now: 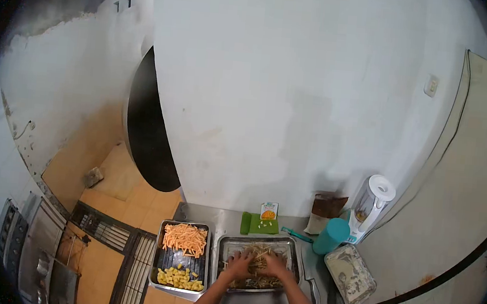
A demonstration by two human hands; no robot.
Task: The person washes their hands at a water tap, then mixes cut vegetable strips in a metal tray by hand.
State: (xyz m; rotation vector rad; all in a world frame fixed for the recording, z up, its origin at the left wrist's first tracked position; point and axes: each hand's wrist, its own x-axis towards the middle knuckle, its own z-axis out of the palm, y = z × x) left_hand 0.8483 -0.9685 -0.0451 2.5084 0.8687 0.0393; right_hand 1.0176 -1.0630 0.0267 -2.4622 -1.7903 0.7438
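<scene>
A metal tray (298, 267) in front of me holds a loose heap of thin pale-brown strips (260, 263), whose kind I cannot make out. My left hand (238, 265) rests on the heap's left side, its fingers spread. On the other side, my right hand (275, 266) reaches into the strips with its fingers apart, the tips partly hidden. Both hands touch the strips and face each other. Left of this, a second metal tray (157, 254) bears orange sticks (185, 239), like cut carrot, and yellow chunks (179, 278), like potato.
A knife (314, 288) lies right of the middle tray. Behind stand a green mat (260, 225), a printed packet (269, 211), a teal peeler-like tool (297, 234), a teal cup (332, 236), a brown bag (326, 211) and a white blender-like appliance (372, 204). A whitish-coated tray (350, 275) sits at right.
</scene>
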